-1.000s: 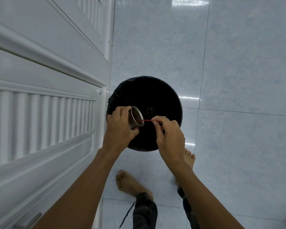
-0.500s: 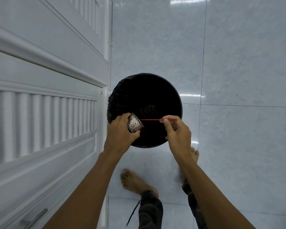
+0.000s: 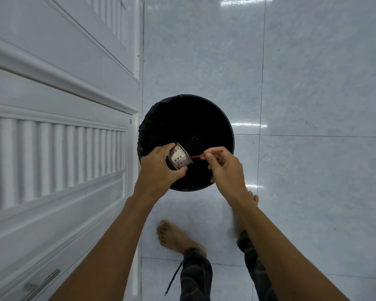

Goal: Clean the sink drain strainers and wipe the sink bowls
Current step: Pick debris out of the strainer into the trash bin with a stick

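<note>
Clearly strainer cleaning is in hand: the left hand [image 3: 159, 170] grips the perforated drain strainer [image 3: 179, 158] above the black trash bin [image 3: 232, 135], and the right hand [image 3: 226, 170] pinches a thin red stick [image 3: 204, 154] whose tip meets its wall. Next, likely, the stick must poke debris from the holes into the bin.

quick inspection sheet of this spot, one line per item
surface: glossy pale tiled floor, light glare on it
job's things: perforated metal strainer held tilted over the black lined bin; thin red stick with its tip at the strainer's base
clutter: dark debris down in the bin
hands: left hand grips the strainer; right hand pinches the red stick
cables: nothing seen
surroundings: white panelled cabinet doors on the left, with the bin beside them; bare feet on the tiles
</note>
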